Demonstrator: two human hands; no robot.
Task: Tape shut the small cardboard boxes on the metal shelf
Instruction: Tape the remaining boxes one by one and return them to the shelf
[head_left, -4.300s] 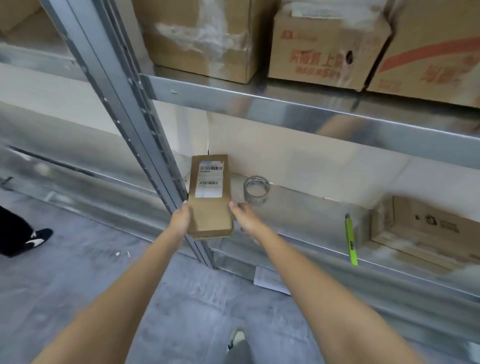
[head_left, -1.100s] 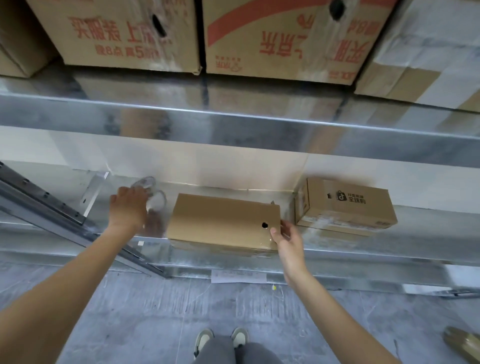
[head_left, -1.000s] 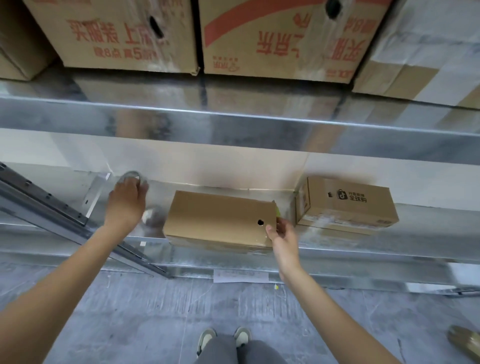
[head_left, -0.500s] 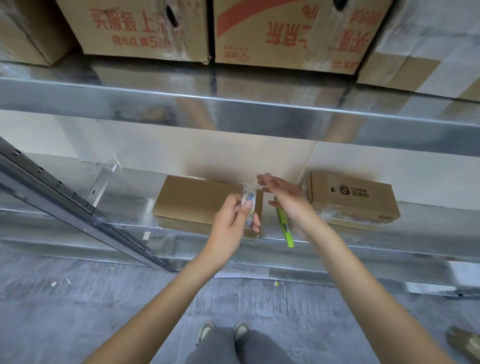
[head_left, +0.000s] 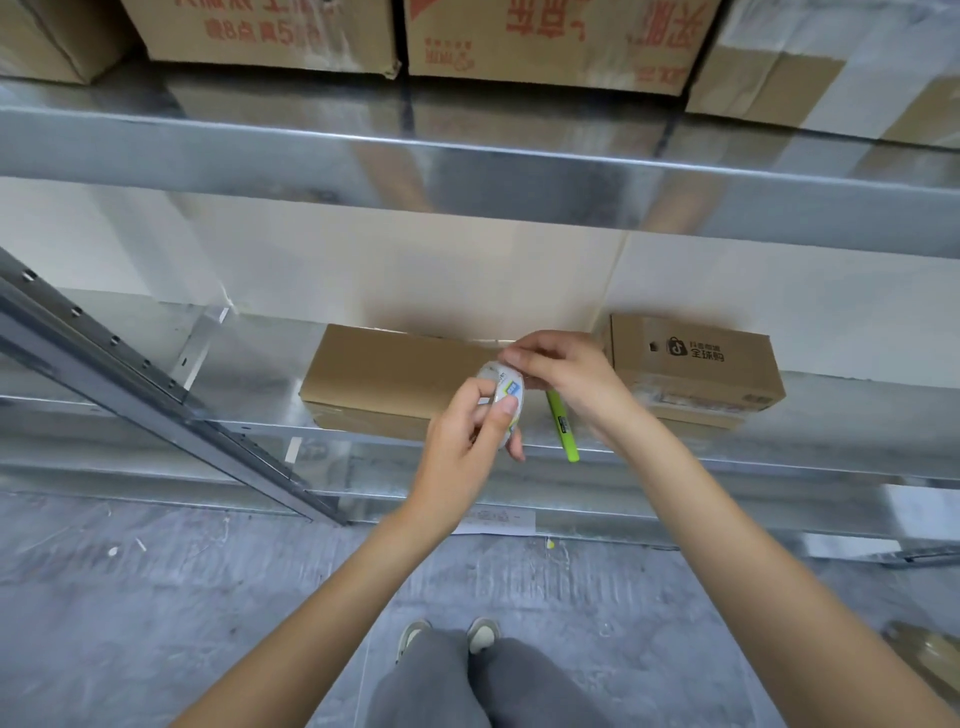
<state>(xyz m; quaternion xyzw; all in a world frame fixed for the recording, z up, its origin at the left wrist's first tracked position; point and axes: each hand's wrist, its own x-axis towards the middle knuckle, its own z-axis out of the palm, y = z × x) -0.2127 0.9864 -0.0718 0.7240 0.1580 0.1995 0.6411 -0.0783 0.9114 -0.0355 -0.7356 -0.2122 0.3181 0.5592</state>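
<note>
Now tape roll (head_left: 503, 397) gripped in left hand (head_left: 470, 441), right hand (head_left: 566, 376) pinching its top edge, above long box (head_left: 384, 376).

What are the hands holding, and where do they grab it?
The left hand holds the tape roll by its rim. The right hand has a green cutter tucked in its grip and pinches at the roll's top edge.

The long box (head_left: 395, 379) is plain brown cardboard, and the smaller box (head_left: 696, 364) beside it is the same brown with a black logo. The tape roll (head_left: 501, 387) is clear, with a blue and yellow label. The pen-like tool (head_left: 563, 431) is bright green. The shelf (head_left: 363, 156) is shiny silver-grey, and the upper cartons (head_left: 545, 41) have red print.
</note>
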